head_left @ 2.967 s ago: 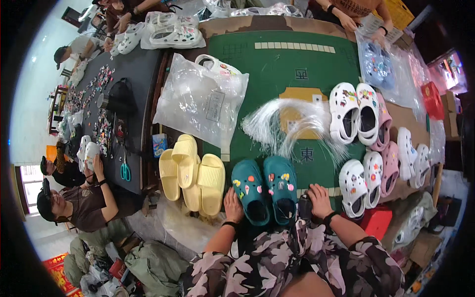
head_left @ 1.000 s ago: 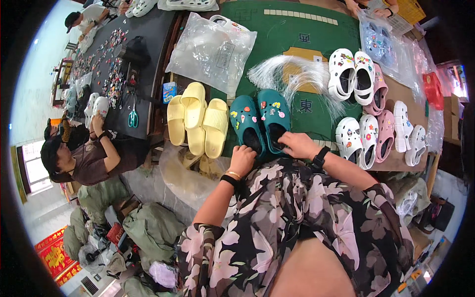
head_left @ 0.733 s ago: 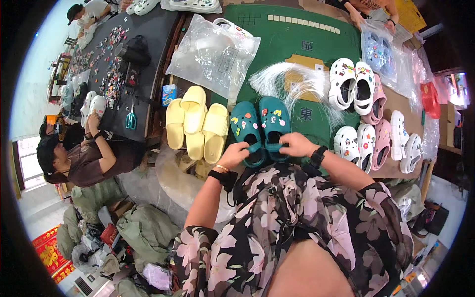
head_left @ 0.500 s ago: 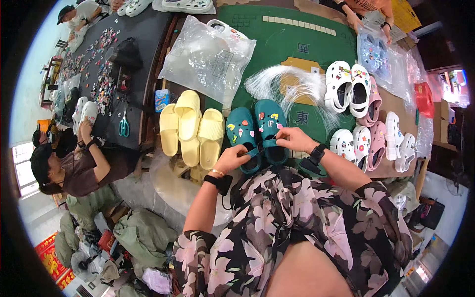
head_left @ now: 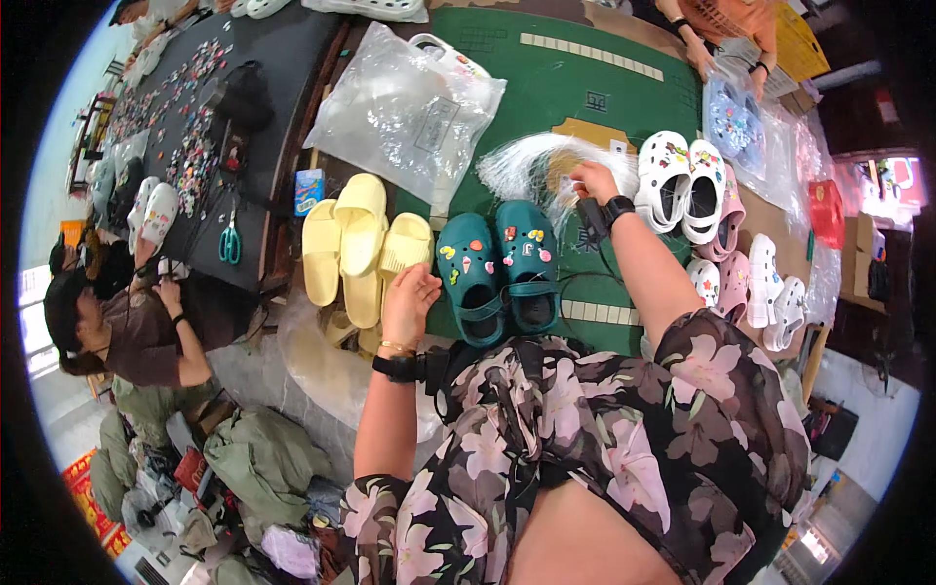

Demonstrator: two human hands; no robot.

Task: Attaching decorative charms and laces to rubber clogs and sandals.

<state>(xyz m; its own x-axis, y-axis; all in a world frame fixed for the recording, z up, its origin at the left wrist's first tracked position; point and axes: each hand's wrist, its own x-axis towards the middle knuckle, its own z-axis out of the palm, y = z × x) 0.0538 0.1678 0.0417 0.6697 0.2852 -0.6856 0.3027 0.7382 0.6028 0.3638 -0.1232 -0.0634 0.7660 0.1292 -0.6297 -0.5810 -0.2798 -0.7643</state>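
My head carries this view, the left of two side-by-side fisheye cameras. It looks steeply down over my floral blouse (head_left: 624,419) and across the green table mat (head_left: 541,107), near the teal clogs (head_left: 524,255), sweeping wide enough to catch the dark table (head_left: 292,73) on my left.

Looks like a small footwear workshop — crowded with yellow slides (head_left: 361,224), teal clogs (head_left: 480,258), white clogs (head_left: 663,156) and a clear plastic bag (head_left: 380,117) on and around a green tabletop (head_left: 546,107), and with coloured bits (head_left: 195,161) strewn over a dark table (head_left: 292,54) near scissors (head_left: 229,244). Shared with a co-worker in brown (head_left: 146,336) at the dark table, and another person in orange (head_left: 726,29) — heaped at one side with olive sacks (head_left: 258,448).
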